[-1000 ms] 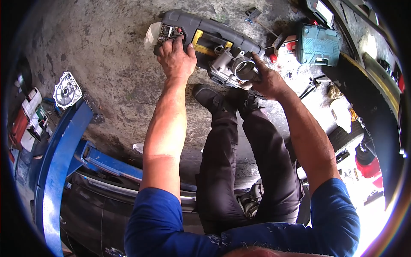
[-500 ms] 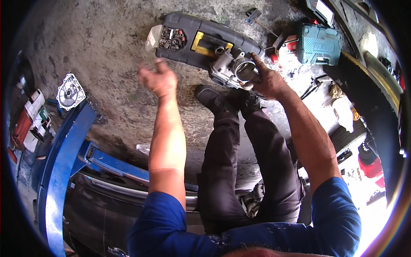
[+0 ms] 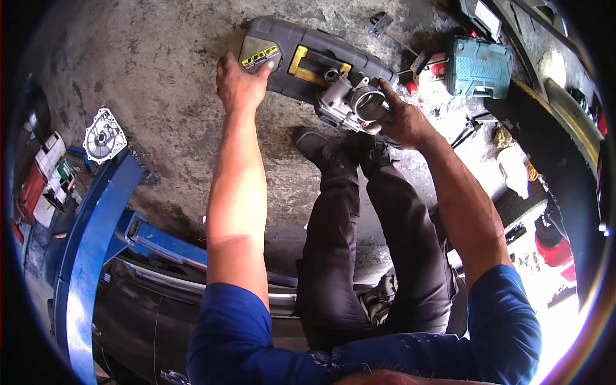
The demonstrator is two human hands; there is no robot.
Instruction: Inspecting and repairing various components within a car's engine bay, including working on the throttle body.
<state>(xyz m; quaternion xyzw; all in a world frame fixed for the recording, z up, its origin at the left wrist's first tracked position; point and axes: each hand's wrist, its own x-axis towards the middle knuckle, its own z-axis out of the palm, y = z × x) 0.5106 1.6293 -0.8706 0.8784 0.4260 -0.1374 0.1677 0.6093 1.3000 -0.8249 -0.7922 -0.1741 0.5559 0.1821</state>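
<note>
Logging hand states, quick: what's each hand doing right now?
Left hand: open, thumb on the small toolbox lid.
Right hand: closed, holding the metal part.

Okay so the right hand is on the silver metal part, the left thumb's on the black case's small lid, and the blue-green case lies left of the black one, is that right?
Not quite: the head view shows the blue-green case lying to the right of the black case, not the left. The rest stands.
</note>
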